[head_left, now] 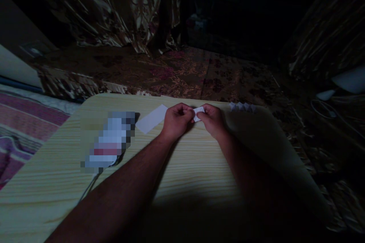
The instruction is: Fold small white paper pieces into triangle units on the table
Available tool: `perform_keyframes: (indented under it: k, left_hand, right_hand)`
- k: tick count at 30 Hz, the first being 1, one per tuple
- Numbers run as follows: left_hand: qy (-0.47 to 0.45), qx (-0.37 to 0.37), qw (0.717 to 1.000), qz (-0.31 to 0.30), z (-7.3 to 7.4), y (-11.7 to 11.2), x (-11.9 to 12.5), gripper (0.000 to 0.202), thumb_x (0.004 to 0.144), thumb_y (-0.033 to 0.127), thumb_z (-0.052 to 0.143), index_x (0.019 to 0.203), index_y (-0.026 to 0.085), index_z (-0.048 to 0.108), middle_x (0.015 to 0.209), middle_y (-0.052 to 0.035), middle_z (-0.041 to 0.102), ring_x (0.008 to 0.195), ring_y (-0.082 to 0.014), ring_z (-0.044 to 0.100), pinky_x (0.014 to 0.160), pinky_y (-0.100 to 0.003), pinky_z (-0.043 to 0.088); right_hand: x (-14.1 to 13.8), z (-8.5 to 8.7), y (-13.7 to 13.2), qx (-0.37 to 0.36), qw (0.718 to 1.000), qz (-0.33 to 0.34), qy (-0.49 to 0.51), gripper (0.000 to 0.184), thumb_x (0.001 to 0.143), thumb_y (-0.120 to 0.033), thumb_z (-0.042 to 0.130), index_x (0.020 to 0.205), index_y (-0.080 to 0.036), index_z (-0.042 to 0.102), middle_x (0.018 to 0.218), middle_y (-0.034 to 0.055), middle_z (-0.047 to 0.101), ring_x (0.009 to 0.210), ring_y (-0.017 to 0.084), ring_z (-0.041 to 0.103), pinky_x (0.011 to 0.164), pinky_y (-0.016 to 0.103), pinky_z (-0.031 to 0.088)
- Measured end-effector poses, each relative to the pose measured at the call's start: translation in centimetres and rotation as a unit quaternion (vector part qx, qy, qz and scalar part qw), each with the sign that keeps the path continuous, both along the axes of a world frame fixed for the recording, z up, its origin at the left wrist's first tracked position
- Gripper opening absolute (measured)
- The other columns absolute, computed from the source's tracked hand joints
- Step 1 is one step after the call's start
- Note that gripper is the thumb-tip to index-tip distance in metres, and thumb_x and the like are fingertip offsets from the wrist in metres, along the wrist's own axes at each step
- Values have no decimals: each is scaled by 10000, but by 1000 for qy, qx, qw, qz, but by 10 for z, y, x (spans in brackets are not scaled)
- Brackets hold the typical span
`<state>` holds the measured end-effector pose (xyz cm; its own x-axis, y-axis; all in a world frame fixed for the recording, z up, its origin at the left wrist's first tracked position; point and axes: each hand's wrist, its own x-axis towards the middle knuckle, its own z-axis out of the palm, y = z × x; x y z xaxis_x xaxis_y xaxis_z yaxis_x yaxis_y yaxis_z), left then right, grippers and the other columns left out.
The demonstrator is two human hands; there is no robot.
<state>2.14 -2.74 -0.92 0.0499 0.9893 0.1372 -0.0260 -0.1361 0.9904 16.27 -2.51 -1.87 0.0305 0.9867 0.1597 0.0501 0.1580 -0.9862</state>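
Both hands meet over the far part of a light wood-grain table (pixel 194 163). Between them is a small piece of white folded paper (pixel 199 114). My left hand (pixel 177 121) pinches its left edge, fingers curled. My right hand (pixel 212 120) grips the right side, with the thumb pressed on its face. Just left of my left hand lies a flat strip of white paper (pixel 152 119). To the right of my right hand, near the far edge, several small folded paper pieces (pixel 242 107) stand in a row.
A phone-like device with a blurred-out screen (pixel 110 136) lies on the table's left, a cable (pixel 88 186) running from it towards me. Beyond the table is a ledge with patterned cloth (pixel 171 70) under curtains (pixel 128 7). Striped bedding (pixel 25 117) is at left, a white lamp-like object (pixel 349 79) at right.
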Motion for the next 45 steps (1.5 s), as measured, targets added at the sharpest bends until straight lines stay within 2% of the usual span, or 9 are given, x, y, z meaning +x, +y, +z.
perform_keyframes:
  k: [10,19,26,45]
  left_hand:
    - [-13,13,1000,2,-4,2,-1,146,739,297,671,737,155,638,576,3,640,492,-95,533,493,-195,408]
    - [-18,9,1000,-2,-3,1,-1,165,736,318,681,753,158,646,587,-1,651,492,-96,530,499,-199,407]
    - [-21,10,1000,-10,-5,2,-2,188,749,343,679,761,158,645,592,-4,648,513,-108,551,510,-209,414]
    - [-35,-20,998,-43,-4,2,-3,209,725,342,708,729,148,631,545,9,603,460,-84,472,460,-205,354]
  right_hand:
    - [1,0,1,-9,1000,15,-24,139,656,-204,582,775,-156,635,686,1,655,633,137,581,561,236,414]
    - [-1,0,0,-7,1000,-1,-14,105,653,-199,586,740,-163,634,652,-5,658,599,126,567,539,225,392]
    - [1,-1,1,-6,1000,-7,-21,95,662,-221,608,732,-161,633,643,-12,641,597,129,568,548,232,406]
    - [0,0,0,-1,1000,-17,-18,112,653,-253,646,725,-175,609,617,-28,597,573,121,529,547,239,395]
